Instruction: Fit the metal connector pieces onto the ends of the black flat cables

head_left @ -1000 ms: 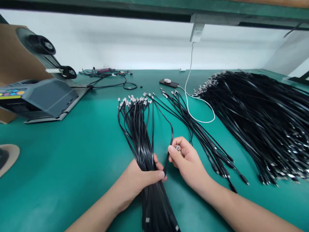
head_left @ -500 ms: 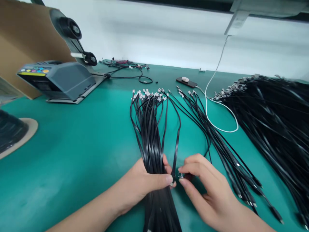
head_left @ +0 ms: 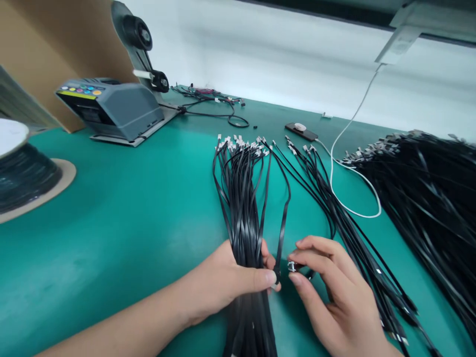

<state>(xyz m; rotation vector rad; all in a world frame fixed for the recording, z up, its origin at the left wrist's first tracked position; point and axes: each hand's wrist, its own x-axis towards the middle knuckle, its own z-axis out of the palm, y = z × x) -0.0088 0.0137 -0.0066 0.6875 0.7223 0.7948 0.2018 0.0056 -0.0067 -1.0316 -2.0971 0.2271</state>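
Nearest, the left hand [head_left: 241, 277] has its grip wrapped round a thick bundle of flat black cables [head_left: 243, 203], seemingly to keep the strands together; their near ends run out of view. Its thumb tip presses at the black lower end of a single cable [head_left: 284, 218] that bows out beside the bundle, presumably so that this one stays separate. Just beside, the right hand [head_left: 334, 277] has a narrow grip: thumb and fingertips pinch a small silvery metal piece [head_left: 291, 267], too small to identify, apart from the cable end but facing it.

Beyond the right hand, a thinner group of black cables [head_left: 344, 220] lies slantwise on the green desk [head_left: 148, 213], with a large pile of black cables [head_left: 420, 168] farther right. Pale far ends point away, probably for order. At left sit a spool [head_left: 28, 173] and, behind it, a grey tape dispenser [head_left: 122, 109]. Towards the back lies a phone [head_left: 310, 134] with a white cord [head_left: 331, 171], likely charging. Tangled wires [head_left: 208, 96] lie near the wall.
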